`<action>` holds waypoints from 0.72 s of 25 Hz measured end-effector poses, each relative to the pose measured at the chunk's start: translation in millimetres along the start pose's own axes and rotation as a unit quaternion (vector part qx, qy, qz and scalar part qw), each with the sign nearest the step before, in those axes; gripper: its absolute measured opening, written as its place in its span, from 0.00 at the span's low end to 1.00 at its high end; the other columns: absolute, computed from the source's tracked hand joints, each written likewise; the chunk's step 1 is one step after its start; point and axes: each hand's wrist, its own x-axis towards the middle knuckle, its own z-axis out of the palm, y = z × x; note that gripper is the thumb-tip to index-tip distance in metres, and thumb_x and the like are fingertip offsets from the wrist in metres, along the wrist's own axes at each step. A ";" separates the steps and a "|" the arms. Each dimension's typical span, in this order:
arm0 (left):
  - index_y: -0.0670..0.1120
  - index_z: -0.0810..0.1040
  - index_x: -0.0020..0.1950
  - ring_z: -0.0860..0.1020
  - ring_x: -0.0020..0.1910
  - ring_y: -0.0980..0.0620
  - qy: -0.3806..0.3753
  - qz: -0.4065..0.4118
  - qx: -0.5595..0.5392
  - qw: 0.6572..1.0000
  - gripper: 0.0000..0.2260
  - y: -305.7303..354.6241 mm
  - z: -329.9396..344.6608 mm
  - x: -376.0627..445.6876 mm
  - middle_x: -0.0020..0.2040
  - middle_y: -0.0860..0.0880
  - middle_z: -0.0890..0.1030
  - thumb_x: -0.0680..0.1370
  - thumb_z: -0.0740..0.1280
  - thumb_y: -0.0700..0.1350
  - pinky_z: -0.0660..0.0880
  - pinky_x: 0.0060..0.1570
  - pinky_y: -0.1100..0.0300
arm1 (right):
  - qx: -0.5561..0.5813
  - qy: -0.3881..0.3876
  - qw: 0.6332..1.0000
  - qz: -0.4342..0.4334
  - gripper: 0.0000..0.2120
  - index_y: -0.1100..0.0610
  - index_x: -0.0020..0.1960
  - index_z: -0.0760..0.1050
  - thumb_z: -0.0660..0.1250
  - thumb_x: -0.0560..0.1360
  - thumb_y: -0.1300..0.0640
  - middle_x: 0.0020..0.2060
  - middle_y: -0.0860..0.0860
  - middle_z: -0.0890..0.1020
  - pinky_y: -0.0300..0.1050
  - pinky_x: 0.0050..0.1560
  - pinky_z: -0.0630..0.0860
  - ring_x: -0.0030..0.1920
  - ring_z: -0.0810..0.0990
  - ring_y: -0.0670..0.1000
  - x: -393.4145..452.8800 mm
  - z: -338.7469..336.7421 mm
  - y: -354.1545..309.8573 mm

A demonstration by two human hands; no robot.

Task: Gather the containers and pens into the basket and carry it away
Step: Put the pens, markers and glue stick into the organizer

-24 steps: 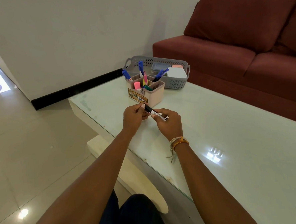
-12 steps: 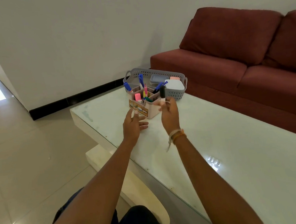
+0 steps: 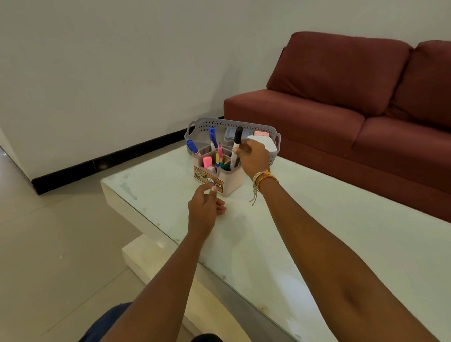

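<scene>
Your right hand is gripping a black-capped marker upright, tip inside the pink pen organizer. Your left hand is hovering open just in front of it, holding nothing.

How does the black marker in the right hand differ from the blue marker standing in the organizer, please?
The black marker is gripped by the right hand, its lower end in the organizer's near right compartment; the blue marker stands untouched in a rear compartment. The black marker has a black cap, the blue marker a blue one. Both are roughly upright, cap up, with white barrels.
</scene>
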 end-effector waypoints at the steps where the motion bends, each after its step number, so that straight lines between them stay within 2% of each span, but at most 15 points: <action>1: 0.44 0.72 0.64 0.82 0.33 0.49 0.000 0.003 0.000 1.000 0.14 0.3 0.1 0.0 0.36 0.46 0.82 0.82 0.58 0.48 0.80 0.35 0.61 | -0.019 -0.012 1.000 0.009 0.13 0.62 0.59 0.79 0.67 0.76 0.61 0.54 0.59 0.83 0.46 0.60 0.73 0.55 0.80 0.58 -2.2 1.6 3.9; 4: 0.43 0.72 0.63 0.82 0.33 0.47 -0.003 0.002 -0.005 1.000 0.13 0.6 -0.7 -0.2 0.36 0.45 0.82 0.82 0.58 0.48 0.81 0.38 0.57 | -0.053 -0.018 0.998 0.031 0.16 0.61 0.61 0.77 0.66 0.74 0.66 0.59 0.59 0.81 0.46 0.61 0.73 0.60 0.77 0.58 -8.6 2.7 12.8; 6: 0.42 0.72 0.63 0.82 0.34 0.47 -0.004 0.002 0.000 1.000 0.14 0.8 -0.2 -0.9 0.37 0.45 0.81 0.82 0.58 0.47 0.81 0.38 0.57 | -0.025 0.016 0.997 0.076 0.20 0.60 0.64 0.73 0.68 0.73 0.66 0.62 0.58 0.77 0.49 0.62 0.74 0.62 0.75 0.58 -13.1 3.5 16.2; 8: 0.42 0.73 0.63 0.82 0.34 0.48 -0.001 0.005 0.008 1.000 0.13 1.2 0.7 -0.9 0.37 0.46 0.81 0.82 0.58 0.47 0.81 0.38 0.58 | 0.081 0.015 0.974 0.211 0.23 0.58 0.66 0.68 0.68 0.73 0.62 0.64 0.58 0.74 0.53 0.55 0.79 0.58 0.75 0.58 -18.2 5.3 15.6; 10: 0.43 0.73 0.63 0.82 0.34 0.48 0.003 0.009 0.011 1.000 0.13 0.8 0.7 -0.9 0.36 0.47 0.81 0.82 0.58 0.47 0.81 0.37 0.59 | 0.181 -0.055 0.922 0.337 0.27 0.55 0.70 0.62 0.67 0.74 0.56 0.65 0.56 0.72 0.55 0.47 0.79 0.56 0.75 0.59 -26.5 9.0 9.3; 11: 0.43 0.73 0.63 0.82 0.33 0.48 0.003 0.011 0.011 1.000 0.13 0.8 0.4 -1.1 0.36 0.47 0.82 0.82 0.58 0.47 0.81 0.37 0.59 | 0.193 -0.087 0.908 0.362 0.28 0.54 0.72 0.60 0.66 0.75 0.53 0.65 0.56 0.71 0.55 0.45 0.78 0.57 0.75 0.60 -29.6 12.1 6.9; 13: 0.43 0.73 0.63 0.82 0.33 0.48 0.002 0.010 0.010 1.000 0.13 0.2 0.7 -0.9 0.37 0.47 0.82 0.82 0.57 0.47 0.81 0.37 0.59 | 0.201 -0.105 0.904 0.361 0.28 0.52 0.72 0.59 0.64 0.76 0.50 0.64 0.56 0.72 0.58 0.49 0.78 0.61 0.75 0.62 -30.1 18.9 4.6; 16: 0.44 0.73 0.63 0.82 0.33 0.50 0.009 0.008 0.019 1.000 0.13 -1.3 1.2 1.8 0.37 0.47 0.82 0.82 0.57 0.47 0.80 0.36 0.61 | 0.171 -0.090 0.926 0.325 0.25 0.54 0.72 0.60 0.61 0.78 0.48 0.63 0.56 0.74 0.62 0.62 0.75 0.64 0.74 0.62 -24.3 26.9 3.4; 18: 0.44 0.73 0.63 0.82 0.33 0.51 0.011 0.007 0.023 1.000 0.13 -2.3 1.7 2.1 0.37 0.48 0.82 0.82 0.57 0.47 0.80 0.35 0.62 | 0.153 -0.088 0.934 0.310 0.23 0.54 0.70 0.65 0.61 0.78 0.47 0.64 0.56 0.76 0.61 0.62 0.75 0.63 0.76 0.61 -20.5 28.4 4.0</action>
